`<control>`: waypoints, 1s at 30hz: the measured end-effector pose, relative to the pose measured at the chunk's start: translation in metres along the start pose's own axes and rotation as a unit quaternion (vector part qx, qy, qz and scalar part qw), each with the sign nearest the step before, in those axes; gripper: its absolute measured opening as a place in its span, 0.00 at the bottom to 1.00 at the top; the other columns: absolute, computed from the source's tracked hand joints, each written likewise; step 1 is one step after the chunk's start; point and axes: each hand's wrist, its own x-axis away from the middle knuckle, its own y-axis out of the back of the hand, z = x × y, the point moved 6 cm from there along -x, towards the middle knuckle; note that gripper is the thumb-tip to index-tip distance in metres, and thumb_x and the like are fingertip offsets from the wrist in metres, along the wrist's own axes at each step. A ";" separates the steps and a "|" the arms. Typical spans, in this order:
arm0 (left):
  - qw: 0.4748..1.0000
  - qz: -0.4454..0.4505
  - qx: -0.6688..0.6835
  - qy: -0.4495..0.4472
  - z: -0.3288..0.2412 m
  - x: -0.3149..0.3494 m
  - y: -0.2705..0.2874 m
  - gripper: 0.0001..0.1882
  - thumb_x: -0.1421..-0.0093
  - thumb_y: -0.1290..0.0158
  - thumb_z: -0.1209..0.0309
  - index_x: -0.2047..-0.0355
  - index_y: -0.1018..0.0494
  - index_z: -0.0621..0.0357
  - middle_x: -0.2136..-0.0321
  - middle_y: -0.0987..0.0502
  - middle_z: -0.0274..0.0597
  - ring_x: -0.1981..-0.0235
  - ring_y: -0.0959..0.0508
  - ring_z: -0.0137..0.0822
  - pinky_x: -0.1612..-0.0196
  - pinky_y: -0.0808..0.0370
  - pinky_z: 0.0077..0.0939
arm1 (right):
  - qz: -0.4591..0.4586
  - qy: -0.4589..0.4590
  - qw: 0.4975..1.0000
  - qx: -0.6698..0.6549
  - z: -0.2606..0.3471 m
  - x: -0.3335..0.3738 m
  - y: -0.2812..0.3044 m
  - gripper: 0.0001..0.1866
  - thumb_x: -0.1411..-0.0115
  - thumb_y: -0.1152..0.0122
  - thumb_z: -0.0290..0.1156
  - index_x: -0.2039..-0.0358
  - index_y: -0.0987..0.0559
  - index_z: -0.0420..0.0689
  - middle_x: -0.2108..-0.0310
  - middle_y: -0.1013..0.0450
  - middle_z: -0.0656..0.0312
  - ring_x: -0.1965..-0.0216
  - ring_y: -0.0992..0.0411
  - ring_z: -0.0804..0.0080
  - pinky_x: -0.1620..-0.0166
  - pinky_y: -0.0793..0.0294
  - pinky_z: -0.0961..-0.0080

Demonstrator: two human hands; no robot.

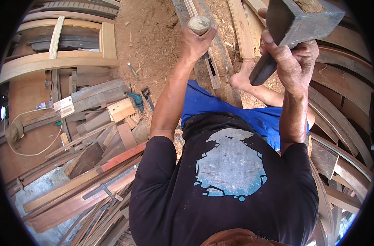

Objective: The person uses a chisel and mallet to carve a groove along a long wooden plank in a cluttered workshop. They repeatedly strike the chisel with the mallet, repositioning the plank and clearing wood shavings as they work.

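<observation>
The chisel [199, 25] is standing upright over a long wooden beam [211, 69] that is lying on the sawdust-covered ground, and the left hand [196, 41] is clenching its fingers around the round wooden handle, whose blunt top is showing just above the fist. The blade below the hand is mostly hidden, reaching down toward a rectangular mortise [212, 68] cut into the beam. The right hand [293, 61] is gripping the dark handle of a heavy mallet [295, 20], fingers wrapped tightly, and is holding its big grey block head raised, well apart from the chisel top. The person's bare foot [242, 76] is resting just beside the beam, on its right. The person is wearing blue shorts [220, 108] and a dark shirt. To the left, a pile of timber offcuts [101, 119] is lying near a small blue power tool [135, 100], and a curved wooden frame [55, 61] is lying farther left. Curved wooden pieces [338, 106] are stacking up on the right.
</observation>
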 end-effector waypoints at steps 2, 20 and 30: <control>1.000 0.001 -0.009 0.013 -0.001 0.000 0.000 0.09 0.40 0.35 0.69 0.68 0.21 0.62 0.75 0.18 0.37 0.73 0.19 0.26 0.69 0.20 0.24 | 0.015 -0.002 1.000 0.011 0.001 -0.001 -0.003 0.16 0.40 0.32 0.24 0.51 0.19 0.34 0.62 0.19 0.58 0.72 0.25 0.81 0.67 0.24 0.79; 0.992 0.030 -0.070 -0.102 -0.021 0.010 -0.012 0.13 0.48 0.34 0.67 0.65 0.20 0.63 0.72 0.16 0.51 0.70 0.13 0.47 0.65 0.17 0.37 | 0.237 0.023 0.883 0.405 -0.056 -0.043 -0.053 0.08 0.49 0.31 0.26 0.73 0.20 0.35 0.80 0.28 0.46 0.74 0.24 0.50 0.67 0.25 0.60; 0.990 0.028 -0.098 -0.093 -0.023 0.008 -0.012 0.14 0.47 0.34 0.66 0.65 0.20 0.63 0.72 0.15 0.49 0.69 0.13 0.44 0.63 0.16 0.37 | 0.278 0.008 0.863 0.422 -0.052 -0.061 -0.049 0.09 0.55 0.32 0.29 0.82 0.23 0.38 0.82 0.27 0.47 0.75 0.25 0.44 0.71 0.28 0.56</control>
